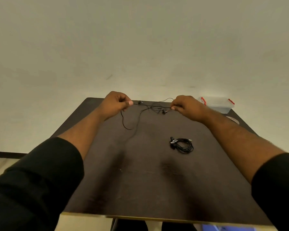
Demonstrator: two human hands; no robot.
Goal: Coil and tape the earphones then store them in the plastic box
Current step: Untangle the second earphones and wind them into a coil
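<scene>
Above the far part of the dark table (148,180), my left hand (115,103) and my right hand (185,106) each pinch the thin black cable of a loose pair of earphones (150,107), stretched between them. A loop of that cable hangs down to about mid-table below my left hand. A second pair of black earphones (182,145) lies coiled on the table, right of centre. The clear plastic box (218,104) with red clips stands at the table's far right corner.
A roll of tape (233,120) lies near the right edge, just in front of the box. A pale wall or floor surrounds the table. My dark sleeves cover both forearms at the bottom of the view.
</scene>
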